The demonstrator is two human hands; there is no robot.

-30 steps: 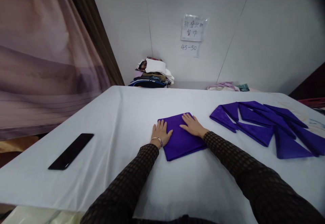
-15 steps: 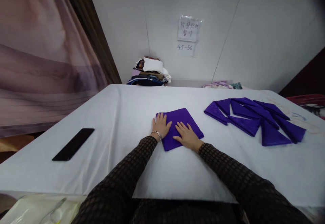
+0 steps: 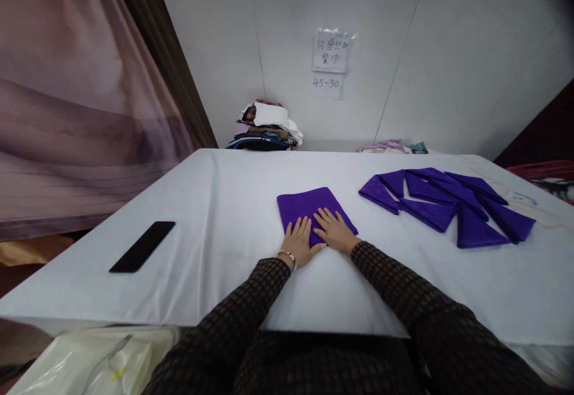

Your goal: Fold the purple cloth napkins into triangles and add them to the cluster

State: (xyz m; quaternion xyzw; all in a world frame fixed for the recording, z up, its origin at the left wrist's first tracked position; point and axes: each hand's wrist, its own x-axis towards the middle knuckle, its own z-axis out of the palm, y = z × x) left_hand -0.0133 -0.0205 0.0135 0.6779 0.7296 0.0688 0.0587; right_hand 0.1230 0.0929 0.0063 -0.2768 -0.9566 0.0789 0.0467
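Note:
In front of me a purple napkin [image 3: 305, 205], folded to a rough square, lies flat on the white-covered table [image 3: 233, 204]. My left hand [image 3: 300, 243], with a bracelet at the wrist, rests on its near left edge with the fingers extended. On the near right part of the cloth lies my right hand [image 3: 334, 230], fingers spread and palm down. Both hands press on the cloth without gripping it. To the right sits a group of folded purple napkins [image 3: 430, 201], pointed in shape and overlapping one another.
A black phone [image 3: 142, 247] lies on the table's left side. Stacked clothes [image 3: 266, 126] stand behind the far edge, below a paper sign [image 3: 332, 54] on the wall. A curtain [image 3: 81, 96] hangs at left, and a plastic-wrapped bundle [image 3: 89, 359] sits below the near edge.
My left hand has slid from the napkin's left side down to its near edge, closer to my right hand. The right hand has shifted slightly, staying on the cloth.

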